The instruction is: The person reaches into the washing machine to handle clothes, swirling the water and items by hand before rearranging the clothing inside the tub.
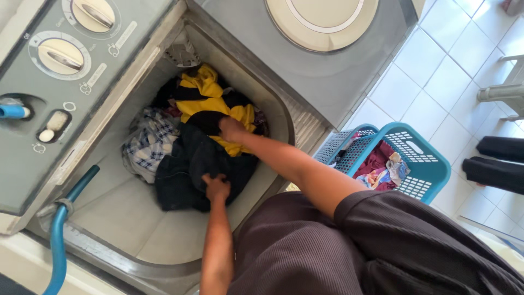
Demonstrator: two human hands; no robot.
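Your washer (305,82) fills most of the view, its tub (164,229) open below you with the pale lid (322,22) raised at the far edge. In the tub lies a heap: a dark garment (185,169) nearest you, a yellow-and-black top (210,101) toward the far wall, a checked cloth (147,142) at the control-panel side. Your left hand (216,187) has its fingers curled into the dark garment; your right hand (232,129) presses down where dark meets yellow, though I cannot tell how its fingers lie. The heap sits bunched to one side, so it could tangle or load unevenly, I judge. The blue basket (431,164) on the floor holds maroon and patterned clothes. A blue hose (57,240) hangs at the tub's near corner.
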